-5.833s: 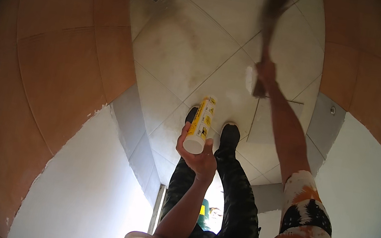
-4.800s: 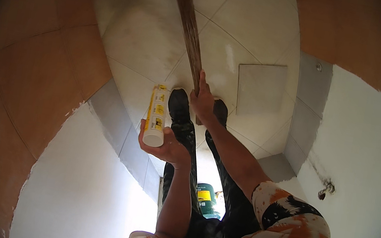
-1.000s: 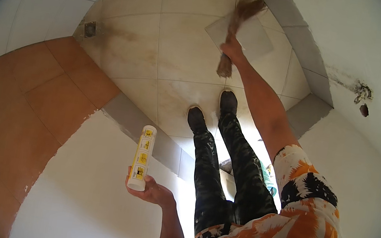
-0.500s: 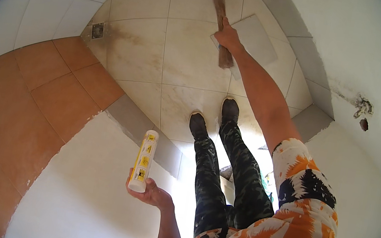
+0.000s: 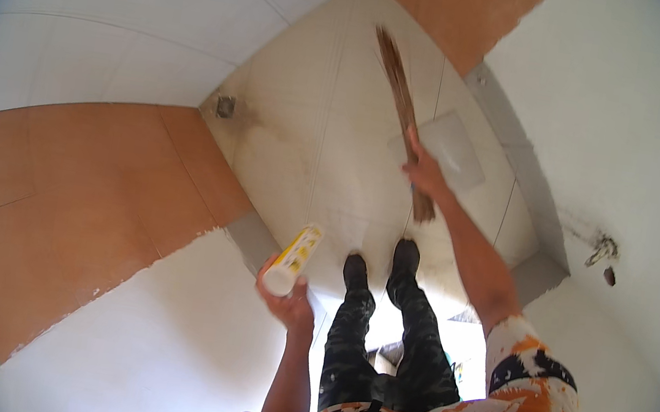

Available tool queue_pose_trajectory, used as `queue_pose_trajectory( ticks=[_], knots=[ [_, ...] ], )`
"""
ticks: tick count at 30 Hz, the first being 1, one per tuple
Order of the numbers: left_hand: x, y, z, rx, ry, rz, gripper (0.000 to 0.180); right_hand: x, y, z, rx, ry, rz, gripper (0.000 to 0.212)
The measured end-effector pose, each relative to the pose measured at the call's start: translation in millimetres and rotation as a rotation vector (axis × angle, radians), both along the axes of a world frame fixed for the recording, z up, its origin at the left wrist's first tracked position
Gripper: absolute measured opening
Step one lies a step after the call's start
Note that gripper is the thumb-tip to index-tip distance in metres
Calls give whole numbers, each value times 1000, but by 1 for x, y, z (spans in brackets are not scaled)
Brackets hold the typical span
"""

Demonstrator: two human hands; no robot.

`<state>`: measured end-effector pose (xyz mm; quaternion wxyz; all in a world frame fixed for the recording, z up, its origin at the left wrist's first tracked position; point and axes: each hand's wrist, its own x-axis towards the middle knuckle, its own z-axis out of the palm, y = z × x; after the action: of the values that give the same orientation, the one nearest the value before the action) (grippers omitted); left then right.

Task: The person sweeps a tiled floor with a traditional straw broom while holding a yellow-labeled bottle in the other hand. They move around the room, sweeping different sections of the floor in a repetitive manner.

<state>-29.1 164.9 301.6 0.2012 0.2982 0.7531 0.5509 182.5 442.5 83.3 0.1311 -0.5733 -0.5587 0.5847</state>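
The right hand (image 5: 427,174) grips a brown broom (image 5: 401,89) right of the floor drain (image 5: 225,107); the left hand (image 5: 293,308) clasps a yellow-and-white tube (image 5: 294,260) on the drain's near side, also to its right.

I'm standing in a small tiled room that looks like a bathroom or washroom being fitted out; which of the two, I can't tell. Just inside the left corner of my pale tiled floor (image 5: 278,156) sits a square drain (image 5: 225,107), with dark staining beside it. White wall tiles (image 5: 138,7) and orange-brown wall tiles (image 5: 94,188) meet at that corner, the brown ones ending raggedly against bare white wall (image 5: 140,331). Grey tiles (image 5: 531,176) line the floor's right edge, and above them a rough hole (image 5: 610,276) shows.
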Motion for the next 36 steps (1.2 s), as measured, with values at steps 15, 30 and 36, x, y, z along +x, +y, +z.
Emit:
queue_pose_trajectory(
  ticks=[15,30,36],
  knots=[
    [15,361,39,-212,252,-875,70,-54,92,119,144,-166,-109,69],
    [-4,810,172,-55,1651,-1191,28,-106,243,127,-172,259,-293,55],
    [-3,811,166,28,1613,-1184,34,-115,257,125,-196,326,-317,55]
  ],
)
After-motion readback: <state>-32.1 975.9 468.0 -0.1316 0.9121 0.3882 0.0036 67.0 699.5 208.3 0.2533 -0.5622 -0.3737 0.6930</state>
